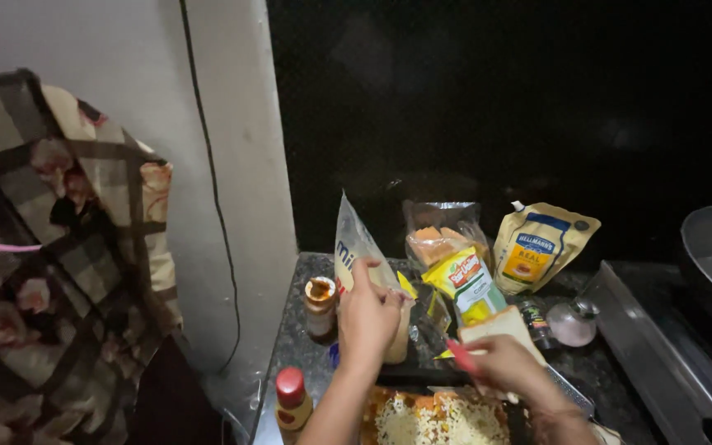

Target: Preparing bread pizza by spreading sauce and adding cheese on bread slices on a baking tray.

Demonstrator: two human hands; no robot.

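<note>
Dark kitchen, speckled stone tabletop (294,346) against a black background, crowded with pouches. Left hand (367,317) closed around a pale jar (397,334) near the tabletop's middle, jar upright. Right hand (504,363) just beside, holding a red-handled knife (461,358) and a bread slice (500,325), above the cheese-topped bread (434,420) at the near edge.
</note>
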